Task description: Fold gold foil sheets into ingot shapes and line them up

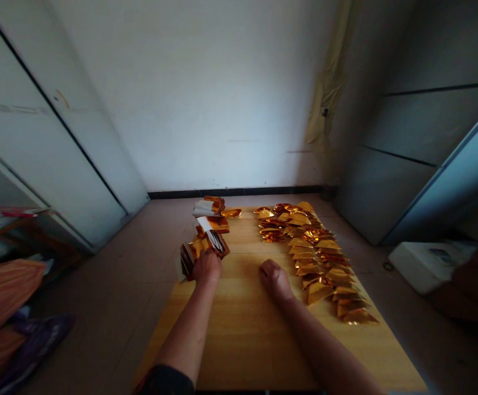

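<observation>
Touching gold foil (pixel 218 244) — tabletop edge (pixel 159 329) beside.

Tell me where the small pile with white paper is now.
In the head view, the pile lies at the far left corner of the wooden table, beyond the foil bundle at the left hand, left of the folded gold foil rows.

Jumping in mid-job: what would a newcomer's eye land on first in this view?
The long band of folded gold foil pieces on the right of the wooden table stands out first. Next comes the left hand, on a pile of foil and white paper at the table's left, with the right hand near the band.
</observation>
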A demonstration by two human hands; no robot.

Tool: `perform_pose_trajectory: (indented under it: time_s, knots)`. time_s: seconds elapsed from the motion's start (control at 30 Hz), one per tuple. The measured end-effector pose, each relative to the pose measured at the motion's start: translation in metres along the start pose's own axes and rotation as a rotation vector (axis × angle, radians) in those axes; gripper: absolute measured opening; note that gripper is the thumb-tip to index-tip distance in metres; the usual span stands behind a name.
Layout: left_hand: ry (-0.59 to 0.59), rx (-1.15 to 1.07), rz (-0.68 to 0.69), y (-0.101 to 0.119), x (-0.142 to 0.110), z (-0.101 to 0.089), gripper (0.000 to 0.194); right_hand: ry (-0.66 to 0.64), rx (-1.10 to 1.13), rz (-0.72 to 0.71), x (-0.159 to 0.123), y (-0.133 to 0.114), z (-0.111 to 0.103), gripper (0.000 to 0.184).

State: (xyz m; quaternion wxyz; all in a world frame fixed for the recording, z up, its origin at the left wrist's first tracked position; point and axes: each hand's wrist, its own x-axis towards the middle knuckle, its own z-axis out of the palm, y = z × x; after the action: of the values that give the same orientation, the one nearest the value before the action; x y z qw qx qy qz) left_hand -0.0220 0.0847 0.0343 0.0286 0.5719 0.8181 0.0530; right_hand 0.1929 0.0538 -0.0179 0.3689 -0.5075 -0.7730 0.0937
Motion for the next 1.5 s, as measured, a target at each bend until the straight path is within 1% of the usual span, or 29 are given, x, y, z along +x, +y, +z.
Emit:
perform_pose_trajectory:
  time_s: [0.1,0.23,0.33,0.6,0.77,0.87,0.93,0.97,1.03,1.1,1.13,1.2,1.3,1.37,1.4,1.5]
  knots:
    - [-0.042,0.026,0.009,-0.001,-0.004,0.004,0.031,0.004,-0.003,-0.008,-0.001,0.001,0.002,0.02]
    - [-0.039,0.044,0.044,-0.005,-0.004,0.005,0.036,0.018,-0.015,-0.004,-0.001,0.002,0.002,0.021]
    - [-0.031,0.049,0.06,-0.006,-0.003,0.004,0.037,0.016,-0.012,-0.008,0.0,0.001,0.001,0.022]
    - [0.053,0.042,0.033,-0.009,0.0,0.005,0.028,0.014,-0.019,-0.014,0.0,0.0,0.001,0.02]
    - [0.084,0.009,0.035,-0.009,-0.006,0.001,0.024,0.006,-0.008,-0.016,0.0,0.002,0.001,0.02]
    - [0.172,-0.01,0.043,-0.007,-0.015,-0.005,0.028,0.001,0.006,-0.011,0.0,0.001,0.001,0.02]
    - [0.29,-0.048,0.066,-0.005,-0.022,-0.009,0.03,0.003,0.012,0.002,0.0,0.0,0.001,0.021]
    - [0.364,-0.084,0.107,-0.004,-0.026,-0.011,0.03,0.003,0.015,0.009,0.0,-0.001,0.001,0.021]
    - [0.508,-0.192,0.274,-0.001,-0.033,-0.013,0.028,0.001,0.031,0.017,0.0,0.0,0.001,0.022]
    - [0.584,-0.314,0.504,0.002,-0.04,-0.01,0.025,0.005,0.082,0.016,0.0,0.003,0.0,0.02]
    - [0.584,-0.367,0.61,0.004,-0.044,-0.008,0.024,0.019,0.125,0.019,0.0,0.005,0.0,0.019]
    - [0.522,-0.442,0.79,0.007,-0.052,0.001,0.024,0.082,0.223,0.057,-0.001,0.011,0.0,0.021]
    - [0.372,-0.485,0.924,0.009,-0.064,0.017,0.031,0.202,0.334,0.198,-0.002,0.018,-0.001,0.032]
    - [0.283,-0.492,0.956,0.009,-0.071,0.027,0.036,0.24,0.367,0.266,-0.003,0.02,-0.001,0.037]
    - [0.245,-0.489,0.962,0.008,-0.074,0.031,0.038,0.239,0.375,0.266,-0.004,0.019,-0.001,0.039]
    - [0.187,-0.496,0.915,0.005,-0.078,0.042,0.042,0.201,0.396,0.151,-0.005,0.015,-0.003,0.044]
